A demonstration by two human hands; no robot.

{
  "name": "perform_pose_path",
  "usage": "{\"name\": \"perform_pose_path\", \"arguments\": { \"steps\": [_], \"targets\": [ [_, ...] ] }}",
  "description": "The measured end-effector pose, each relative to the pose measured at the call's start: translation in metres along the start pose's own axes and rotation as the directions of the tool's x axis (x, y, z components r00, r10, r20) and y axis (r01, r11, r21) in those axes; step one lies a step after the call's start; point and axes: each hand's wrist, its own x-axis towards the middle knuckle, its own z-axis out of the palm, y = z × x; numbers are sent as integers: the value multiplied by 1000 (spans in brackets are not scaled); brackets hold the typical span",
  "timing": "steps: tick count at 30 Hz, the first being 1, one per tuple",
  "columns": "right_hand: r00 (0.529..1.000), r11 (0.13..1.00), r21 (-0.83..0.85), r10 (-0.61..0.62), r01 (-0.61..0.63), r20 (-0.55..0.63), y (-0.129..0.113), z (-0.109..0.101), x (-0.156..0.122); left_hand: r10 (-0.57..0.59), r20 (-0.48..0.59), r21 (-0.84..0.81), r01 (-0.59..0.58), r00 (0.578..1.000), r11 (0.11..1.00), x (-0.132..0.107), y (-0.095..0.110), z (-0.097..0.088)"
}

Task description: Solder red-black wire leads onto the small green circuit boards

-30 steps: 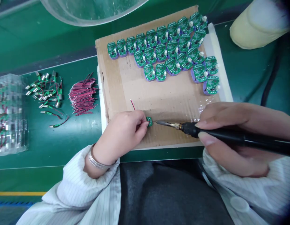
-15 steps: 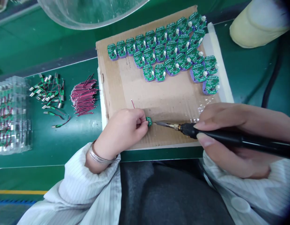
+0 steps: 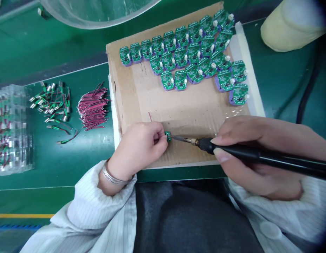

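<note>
My left hand [image 3: 138, 149] is closed in a pinch on a small green circuit board [image 3: 167, 136] and a thin red wire [image 3: 150, 116], low on a sheet of cardboard [image 3: 157, 102]. My right hand [image 3: 260, 154] grips a black soldering iron [image 3: 247, 154]. The iron's metal tip [image 3: 178, 138] touches the board's right edge. Several finished green boards on purple bases [image 3: 189, 56] lie in rows on the far half of the cardboard.
A bundle of red and black wires [image 3: 93, 107] and a scatter of small motors with green leads [image 3: 53, 103] lie on the green mat to the left. A clear plastic tray stack [image 3: 10, 130] stands at far left. A clear bowl [image 3: 99, 10] and a yellowish object [image 3: 291, 24] sit at the back.
The soldering iron and my right hand have slid a little to the left, keeping the tip on the small board. My left hand has barely moved.
</note>
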Motion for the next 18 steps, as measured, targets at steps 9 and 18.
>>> {"name": "perform_pose_path", "arguments": {
  "steps": [9,18],
  "targets": [
    [999,1000,4,1,-1,45,1,-1,-1,4,-4,1,-4,1000,1000,0,0,0],
    [997,1000,-13,-24,25,69,4,-6,-1,6,-30,1,-6,1000,1000,1,1,2]
  ]
}}
